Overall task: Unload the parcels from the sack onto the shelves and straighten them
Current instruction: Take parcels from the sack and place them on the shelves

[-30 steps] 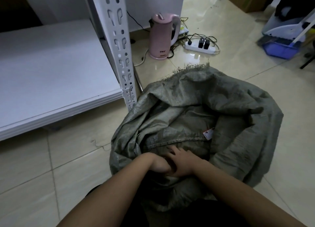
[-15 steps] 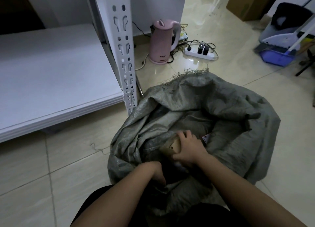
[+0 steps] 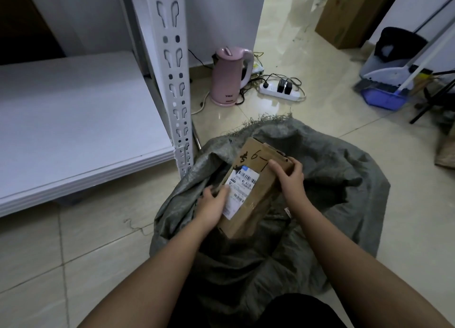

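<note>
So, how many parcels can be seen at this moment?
1. A brown parcel is held by both hands, left hand and right hand, above the open sack. More may be hidden inside the sack.

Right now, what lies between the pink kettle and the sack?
Head view: only bare floor tile lies between the pink kettle and the sack.
</note>
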`<state>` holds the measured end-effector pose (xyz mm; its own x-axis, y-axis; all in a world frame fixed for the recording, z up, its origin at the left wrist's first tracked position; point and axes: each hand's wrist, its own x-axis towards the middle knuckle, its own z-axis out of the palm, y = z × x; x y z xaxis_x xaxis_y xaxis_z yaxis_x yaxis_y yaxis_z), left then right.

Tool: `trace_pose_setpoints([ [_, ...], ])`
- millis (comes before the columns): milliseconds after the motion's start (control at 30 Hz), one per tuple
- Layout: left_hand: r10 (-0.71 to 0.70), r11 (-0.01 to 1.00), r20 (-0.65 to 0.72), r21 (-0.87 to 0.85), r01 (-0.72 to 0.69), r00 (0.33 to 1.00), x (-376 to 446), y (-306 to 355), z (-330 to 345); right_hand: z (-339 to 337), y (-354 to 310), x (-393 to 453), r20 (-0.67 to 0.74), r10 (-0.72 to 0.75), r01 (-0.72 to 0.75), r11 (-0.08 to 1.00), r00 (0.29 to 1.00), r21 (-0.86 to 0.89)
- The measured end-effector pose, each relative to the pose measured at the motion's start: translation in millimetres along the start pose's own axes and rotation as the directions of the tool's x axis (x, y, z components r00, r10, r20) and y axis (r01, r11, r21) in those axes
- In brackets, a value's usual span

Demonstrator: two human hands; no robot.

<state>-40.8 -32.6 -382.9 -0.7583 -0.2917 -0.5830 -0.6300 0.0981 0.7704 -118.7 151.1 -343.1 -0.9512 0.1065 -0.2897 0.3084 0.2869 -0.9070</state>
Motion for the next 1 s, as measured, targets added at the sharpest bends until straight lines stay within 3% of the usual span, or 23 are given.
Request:
trace_pose_setpoints([
  [133, -0.037, 0.966, -0.01, -0.255, 0.033, 0.999, 3.1, -0.2, -16.7, -0.8, -0.2, 0.8, 0.026, 0.148, -0.15, 0.957, 0.989, 0.248],
  [233, -0.098, 0.932, 0.095, -0.34, 0.125, 0.991, 2.7, -5.5, -30.5, -1.1, 0.1, -0.9, 0.081, 0.172, -0.189, 0.926, 0.982, 0.327],
  [500, -0.062, 0.989, 0.378, -0.1, 0.108, 0.924, -12.0, -5.3, -46.6, 2.9, -14.0, 2.3, 0.147, 0.084, -0.141, 0.891, 0.986, 0.431],
  [600, -0.021, 0.971, 0.514, -0.194, 0.14, 0.858, -22.3, 12.6, -46.5, 7.4, -31.3, 0.5, 0.285, 0.151, -0.265, 0.868, 0.947, 0.42],
  [767, -0.01, 0.977, 0.525, -0.177, 0.121, 0.851, -75.3, 62.9, -67.9, 7.4, -82.1, -31.3, 0.436, 0.169, -0.343, 0.868, 0.884, 0.359],
  [1000, -0.072, 0.951, 0.393, -0.249, 0.182, 0.917, -203.1, 140.3, -122.9, -16.2, -185.7, -109.1, 0.554, 0.323, -0.485, 0.858, 0.767, 0.171],
])
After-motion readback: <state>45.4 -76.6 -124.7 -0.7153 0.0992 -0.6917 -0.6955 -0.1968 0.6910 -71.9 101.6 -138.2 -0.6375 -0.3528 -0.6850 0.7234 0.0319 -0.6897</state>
